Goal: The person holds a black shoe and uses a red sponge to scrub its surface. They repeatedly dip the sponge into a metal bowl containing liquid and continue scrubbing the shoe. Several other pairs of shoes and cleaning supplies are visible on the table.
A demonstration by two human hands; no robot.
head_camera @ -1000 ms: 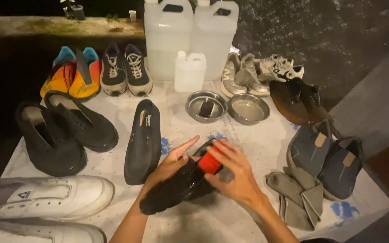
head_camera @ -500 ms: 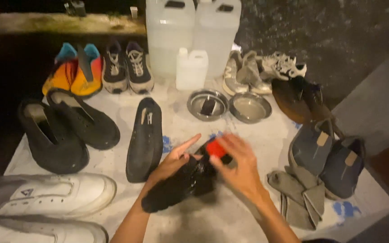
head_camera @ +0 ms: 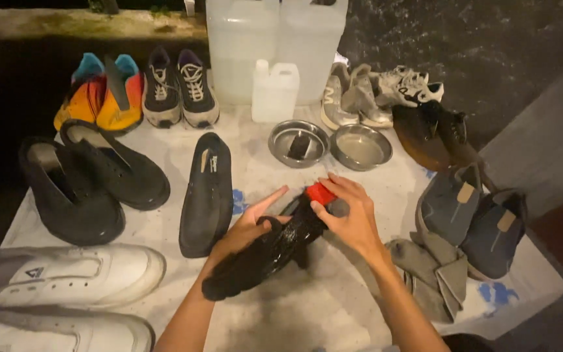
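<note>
My left hand (head_camera: pixel 247 229) rests on a glossy black shoe (head_camera: pixel 265 253) that lies at an angle on the white cloth-covered table (head_camera: pixel 307 306), fingers spread over its upper. My right hand (head_camera: pixel 352 215) grips a small red object (head_camera: pixel 320 193), pressed against the shoe's far end. Whether it is a brush or a sponge cannot be told. The matching black shoe (head_camera: pixel 207 193) lies just to the left, sole side up.
Two metal bowls (head_camera: pixel 298 142) (head_camera: pixel 360 146) stand behind the hands, in front of a small white jug (head_camera: pixel 274 91) and large translucent canisters (head_camera: pixel 275 39). Black slip-ons (head_camera: pixel 92 179), white sneakers (head_camera: pixel 66 277), orange shoes (head_camera: pixel 99 94), blue-grey shoes (head_camera: pixel 477 215) and grey cloths (head_camera: pixel 431 277) surround the spot.
My right hand has slid the red object along the shoe's far end, a little up and right then back. The left hand stays on the shoe.
</note>
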